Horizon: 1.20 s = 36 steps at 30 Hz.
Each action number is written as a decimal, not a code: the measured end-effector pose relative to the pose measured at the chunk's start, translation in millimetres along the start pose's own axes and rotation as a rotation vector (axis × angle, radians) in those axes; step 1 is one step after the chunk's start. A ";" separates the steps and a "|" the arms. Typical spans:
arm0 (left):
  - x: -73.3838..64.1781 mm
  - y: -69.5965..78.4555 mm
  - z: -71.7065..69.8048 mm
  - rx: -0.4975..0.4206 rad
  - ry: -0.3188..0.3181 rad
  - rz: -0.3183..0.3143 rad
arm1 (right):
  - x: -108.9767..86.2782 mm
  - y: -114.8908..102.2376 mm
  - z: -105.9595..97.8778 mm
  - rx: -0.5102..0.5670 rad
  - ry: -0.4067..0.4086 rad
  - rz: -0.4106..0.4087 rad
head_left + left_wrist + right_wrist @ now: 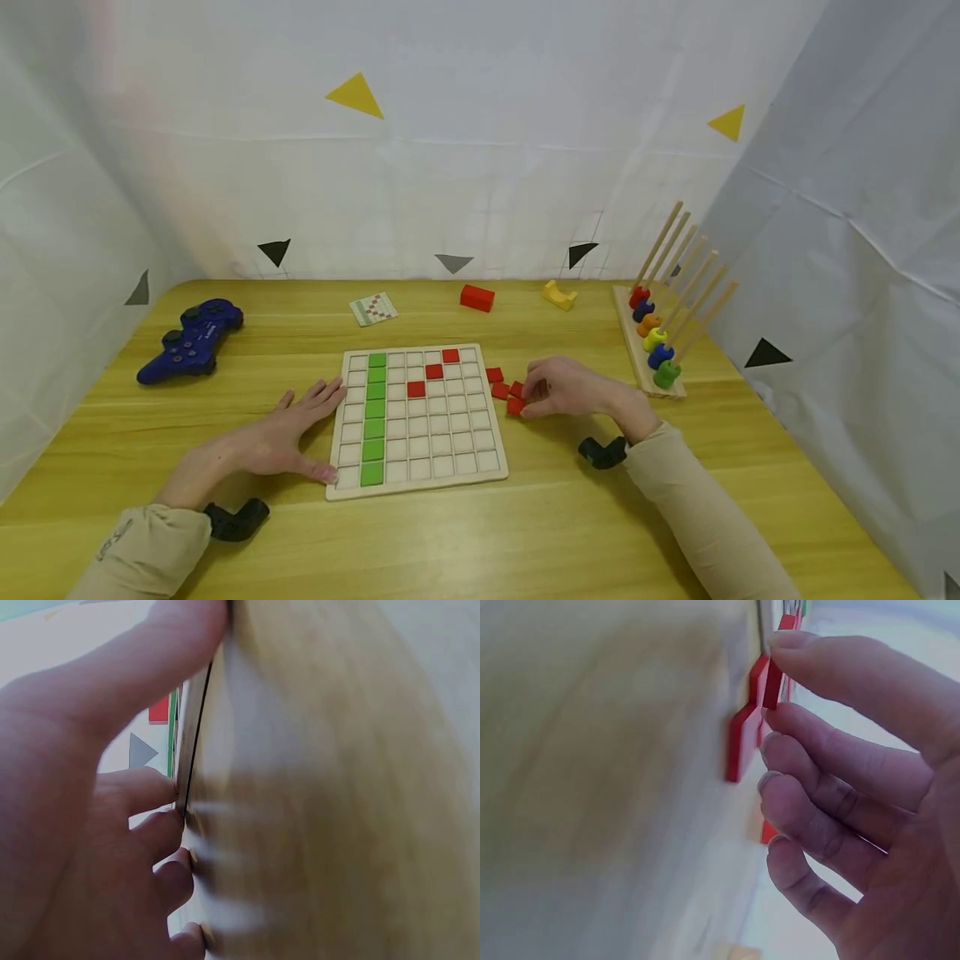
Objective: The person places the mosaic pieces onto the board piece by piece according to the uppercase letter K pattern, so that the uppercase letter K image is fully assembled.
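Note:
A pale wooden grid board lies on the table, with a column of several green square tiles and three red tiles in a diagonal. My left hand is spread flat along its left side, thumb at the near corner and fingertips at the edge. Just right of the board, my right hand pinches a red tile between thumb and index finger. Several loose red tiles lie beside those fingertips, partly hidden by the hand.
Behind the board are a small pattern card, a red block and a yellow arched block. A blue game controller lies at left. On the right stands a wooden peg rack with coloured beads and tall pegs.

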State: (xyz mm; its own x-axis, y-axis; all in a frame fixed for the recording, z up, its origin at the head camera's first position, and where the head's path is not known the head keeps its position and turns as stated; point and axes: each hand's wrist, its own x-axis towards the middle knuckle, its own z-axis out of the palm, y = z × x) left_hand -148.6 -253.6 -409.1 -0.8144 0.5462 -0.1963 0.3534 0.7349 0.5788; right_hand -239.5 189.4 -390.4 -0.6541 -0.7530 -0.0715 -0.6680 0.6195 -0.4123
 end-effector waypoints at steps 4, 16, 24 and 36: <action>-0.2 -0.4 -0.2 -0.002 0.000 0.000 | 8.0 -11.0 -3.3 0.005 0.014 -0.032; 0.3 -0.1 0.1 -0.003 -0.012 -0.002 | 57.6 -60.8 -10.9 -0.034 -0.035 -0.090; 2.6 0.0 -0.2 0.005 -0.013 0.000 | 85.1 -87.3 -6.3 -0.066 -0.064 -0.080; 1.9 -1.5 -0.7 -0.005 -0.007 0.012 | 114.4 -102.7 16.6 -0.075 -0.128 -0.067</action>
State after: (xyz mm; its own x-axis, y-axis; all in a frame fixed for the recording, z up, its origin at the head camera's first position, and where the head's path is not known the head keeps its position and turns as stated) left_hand -150.9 -254.0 -409.8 -0.8069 0.5576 -0.1949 0.3608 0.7265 0.5848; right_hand -239.8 35.9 -371.3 -0.5600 -0.8123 -0.1629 -0.7364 0.5782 -0.3513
